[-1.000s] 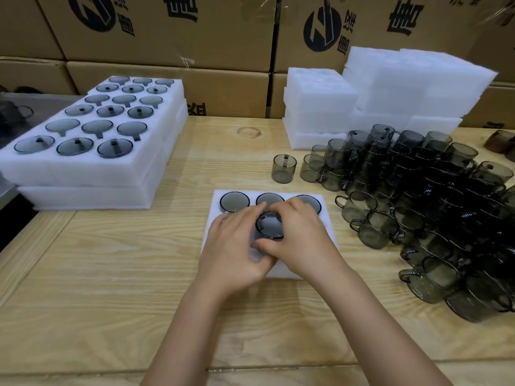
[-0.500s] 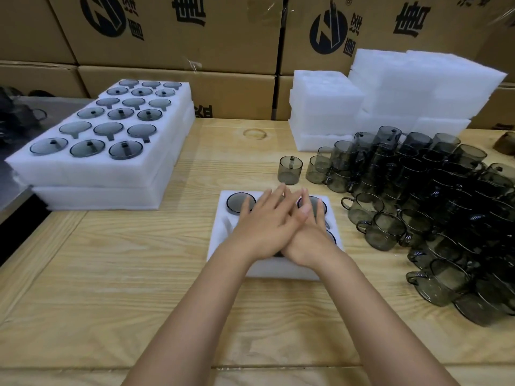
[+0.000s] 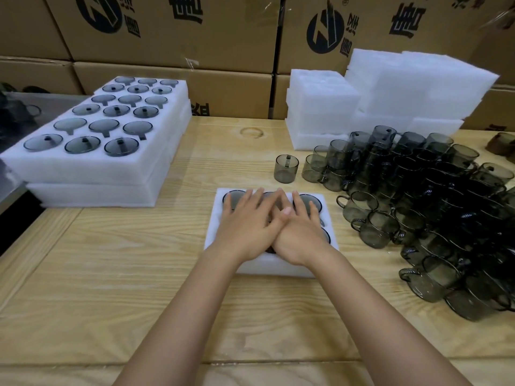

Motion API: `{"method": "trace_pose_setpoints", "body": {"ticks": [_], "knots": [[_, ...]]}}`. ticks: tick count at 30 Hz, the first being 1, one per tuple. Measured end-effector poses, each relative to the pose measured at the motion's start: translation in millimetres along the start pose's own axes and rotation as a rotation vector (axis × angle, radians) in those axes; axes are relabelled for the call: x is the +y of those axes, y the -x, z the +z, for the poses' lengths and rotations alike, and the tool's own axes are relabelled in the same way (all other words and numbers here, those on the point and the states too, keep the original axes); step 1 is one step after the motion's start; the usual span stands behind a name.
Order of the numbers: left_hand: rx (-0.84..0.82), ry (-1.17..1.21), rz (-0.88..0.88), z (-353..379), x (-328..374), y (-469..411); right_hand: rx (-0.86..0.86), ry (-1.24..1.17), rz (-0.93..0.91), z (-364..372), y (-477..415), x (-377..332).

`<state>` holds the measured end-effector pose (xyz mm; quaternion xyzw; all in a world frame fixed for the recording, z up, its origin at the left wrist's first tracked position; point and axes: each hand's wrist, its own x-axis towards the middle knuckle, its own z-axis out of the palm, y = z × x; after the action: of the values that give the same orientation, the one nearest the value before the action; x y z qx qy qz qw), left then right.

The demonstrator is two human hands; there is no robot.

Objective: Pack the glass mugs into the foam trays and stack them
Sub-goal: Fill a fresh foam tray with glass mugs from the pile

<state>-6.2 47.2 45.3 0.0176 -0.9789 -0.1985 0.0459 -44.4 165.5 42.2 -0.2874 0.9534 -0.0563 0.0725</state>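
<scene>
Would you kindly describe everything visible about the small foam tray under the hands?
The small foam tray is a white, soft-looking rectangular block lying flat on the wooden table. Smoky glass mugs sit sunk in its round pockets. The left hand and right hand rest flat on top, fingers straight, hiding most pockets.

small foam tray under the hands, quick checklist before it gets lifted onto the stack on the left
1. Both hands flat on the small white foam tray: ok, left hand and right hand press with straight fingers.
2. Smoky grey glass mugs seated level: cannot tell, the hands cover most; the back row looks sunk in.
3. Every pocket filled: cannot tell, the middle is hidden.
4. Stack of filled white foam trays ready to receive: ok, its top looks level.
5. Lone upright grey glass mug apart from the tray: ok, not touching.
</scene>
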Motion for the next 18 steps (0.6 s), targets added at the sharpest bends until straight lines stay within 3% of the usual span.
{"method": "trace_pose_setpoints", "body": {"ticks": [2, 3, 6, 8, 13, 18], "knots": [[0.159, 0.031, -0.053, -5.4, -21.3, 3.0, 0.035, -0.08, 0.022, 2.0, -1.6, 0.3], [0.236, 0.178, -0.104, -8.5, -33.4, 4.8, 0.04, -0.092, 0.027, 2.9, -2.1, 0.7], [0.309, 1.003, -0.291, -10.0, -59.9, 12.9, 0.022, -0.098, 0.023, 3.7, -2.5, 1.2], [0.317, 1.249, -0.325, 0.2, -69.7, 18.2, 0.022, -0.097, 0.02, 3.1, -1.6, 0.8], [0.347, 1.254, -0.22, 12.7, -80.0, 18.7, -0.063, -0.074, 0.021, -9.2, -7.0, 2.8], [0.362, 1.217, -0.217, 14.0, -83.2, 18.3, 0.366, -0.292, 0.109, -44.9, -56.3, 22.1]]}}
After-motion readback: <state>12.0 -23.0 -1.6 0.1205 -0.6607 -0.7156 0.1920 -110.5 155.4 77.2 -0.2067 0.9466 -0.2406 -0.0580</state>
